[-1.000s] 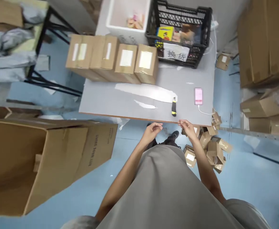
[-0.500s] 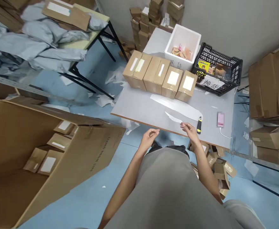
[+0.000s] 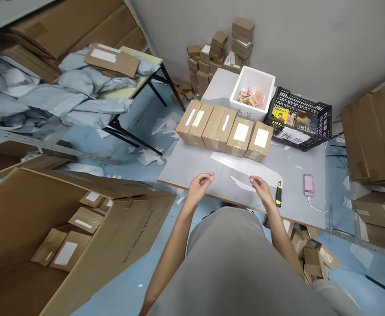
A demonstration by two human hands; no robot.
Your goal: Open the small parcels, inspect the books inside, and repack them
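The left hand (image 3: 198, 188) is loosely curled, its grip part-open and bare, above the near edge of the desk (image 3: 189, 166). The right hand (image 3: 261, 189) matches it, fingertips beside a paper strip (image 3: 243, 183) on the desk; whether they touch cannot be told. The knife (image 3: 279, 195) lies right of that hand. Beyond stand four boxes (image 3: 223, 131), their labels too small to read. The crate's (image 3: 316, 139) sheet (image 3: 293, 136) reads "换货"; the carton (image 3: 113, 245) at left reads "LIVING ROOM LIFE".

Black-and-yellow cutter (image 3: 279, 195) flat on gray table (image 3: 302, 215)
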